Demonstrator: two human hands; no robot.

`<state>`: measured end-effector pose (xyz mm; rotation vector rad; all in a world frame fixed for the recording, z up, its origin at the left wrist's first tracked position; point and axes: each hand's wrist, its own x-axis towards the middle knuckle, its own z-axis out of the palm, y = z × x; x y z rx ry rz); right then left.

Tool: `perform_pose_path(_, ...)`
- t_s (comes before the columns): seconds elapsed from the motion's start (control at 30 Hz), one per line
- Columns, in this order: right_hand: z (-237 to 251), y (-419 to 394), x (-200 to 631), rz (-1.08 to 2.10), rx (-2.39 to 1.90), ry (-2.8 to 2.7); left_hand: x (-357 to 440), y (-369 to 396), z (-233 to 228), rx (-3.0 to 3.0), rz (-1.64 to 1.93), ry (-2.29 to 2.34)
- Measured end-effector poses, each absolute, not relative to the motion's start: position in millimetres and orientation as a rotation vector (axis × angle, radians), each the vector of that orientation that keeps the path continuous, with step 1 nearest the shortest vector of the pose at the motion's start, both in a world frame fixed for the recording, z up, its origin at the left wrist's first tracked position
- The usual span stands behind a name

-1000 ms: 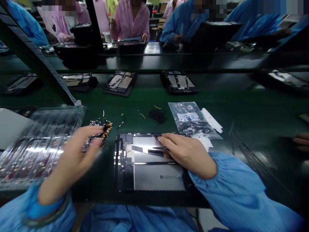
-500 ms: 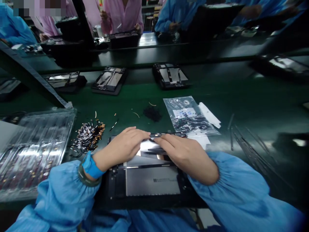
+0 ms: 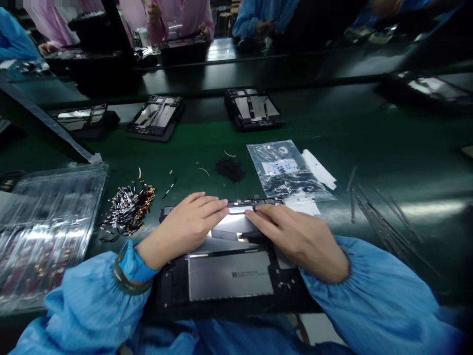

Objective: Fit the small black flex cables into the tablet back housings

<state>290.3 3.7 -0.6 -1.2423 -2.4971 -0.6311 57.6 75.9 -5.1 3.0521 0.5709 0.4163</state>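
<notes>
Left hand (image 3: 183, 228) and right hand (image 3: 301, 239), fingers together, press flat on opened tablet (image 3: 229, 273) (steadying it); connector pile (image 3: 127, 209) at 10 o'clock.

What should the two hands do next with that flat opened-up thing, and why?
Probably press the fingertips down along the top edge of the opened device. Both the left hand and right hand already lie flat there, fingers nearly meeting over its shiny panel.

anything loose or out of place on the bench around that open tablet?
Some. Past the open tablet, two thin curved slivers and a small dark heap lie loose on the green mat. Flex cables sit in a tangled pile beside the clear tray.
</notes>
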Motion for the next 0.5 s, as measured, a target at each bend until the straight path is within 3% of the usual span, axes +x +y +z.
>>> perform_pose_path(0.5,-2.7,4.1,291.3,-0.611,-1.234,-2.511,59.5,73.4,-3.5,3.081,0.447,0.563)
